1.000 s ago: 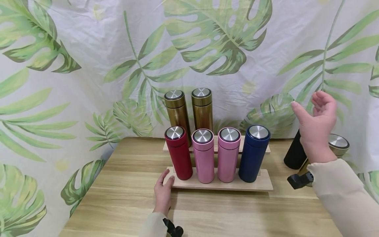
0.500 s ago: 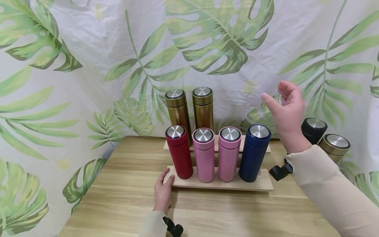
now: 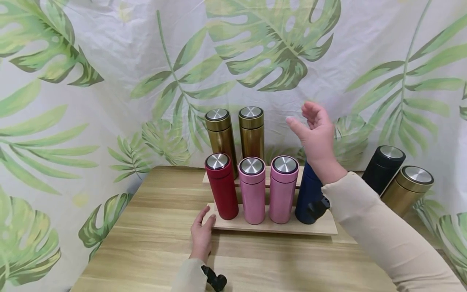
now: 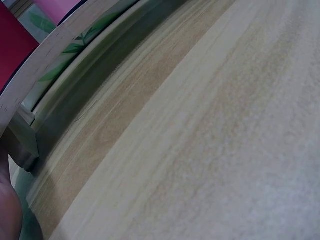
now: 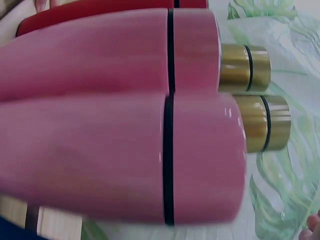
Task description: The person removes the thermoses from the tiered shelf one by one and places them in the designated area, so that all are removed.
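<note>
My left hand (image 3: 201,237) holds the left end of a two-step wooden stand (image 3: 273,228), its thumb at the front corner; in the left wrist view only a bit of this hand (image 4: 7,210) shows. Empty, with fingers loosely bent, my right hand (image 3: 317,136) is raised above a navy thermos bottle (image 3: 305,202), and the arm hides part of it. Along the front step, left of the navy one, stand a red thermos bottle (image 3: 223,190) and two pink thermos bottles (image 3: 253,198), (image 5: 200,155). Two gold thermos bottles (image 3: 251,138) stand on the back step.
A black thermos bottle (image 3: 383,168) and another gold thermos bottle (image 3: 408,190) stand on the wooden table (image 3: 146,243) at the right, partly behind the right sleeve (image 3: 379,227). A leaf-print cloth (image 3: 109,121) hangs behind the table.
My right hand has moved left, away from the black and gold bottles at the right, to above the navy bottle. The left hand stays at the stand's end.
</note>
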`<state>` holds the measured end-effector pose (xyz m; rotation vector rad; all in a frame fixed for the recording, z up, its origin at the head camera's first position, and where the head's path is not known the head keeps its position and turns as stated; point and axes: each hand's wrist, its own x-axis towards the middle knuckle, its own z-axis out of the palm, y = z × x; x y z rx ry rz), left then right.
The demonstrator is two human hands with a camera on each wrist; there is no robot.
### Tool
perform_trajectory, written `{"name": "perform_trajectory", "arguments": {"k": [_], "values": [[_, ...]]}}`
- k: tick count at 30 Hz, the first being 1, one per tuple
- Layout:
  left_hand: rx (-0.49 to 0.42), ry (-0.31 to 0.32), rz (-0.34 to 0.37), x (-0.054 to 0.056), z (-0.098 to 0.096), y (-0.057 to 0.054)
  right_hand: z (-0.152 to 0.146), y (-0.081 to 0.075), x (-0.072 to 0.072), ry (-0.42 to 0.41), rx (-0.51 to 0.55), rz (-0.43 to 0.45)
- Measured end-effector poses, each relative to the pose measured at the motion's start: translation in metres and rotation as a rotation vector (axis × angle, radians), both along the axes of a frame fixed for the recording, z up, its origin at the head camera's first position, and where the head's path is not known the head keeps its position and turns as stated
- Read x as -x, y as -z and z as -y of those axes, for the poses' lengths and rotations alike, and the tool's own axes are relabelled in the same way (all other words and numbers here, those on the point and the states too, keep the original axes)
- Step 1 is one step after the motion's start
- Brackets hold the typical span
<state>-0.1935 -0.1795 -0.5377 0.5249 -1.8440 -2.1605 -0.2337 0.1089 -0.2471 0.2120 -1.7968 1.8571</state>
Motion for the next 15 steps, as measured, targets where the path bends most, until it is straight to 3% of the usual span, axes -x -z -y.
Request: {"name": "perform_trajectory", "arguments": {"k": [15], "values": [[0.010, -0.026, -0.013, 0.002, -0.002, 0.004, 0.050, 0.005, 0.017, -0.108, -0.073, 0.072]]}}
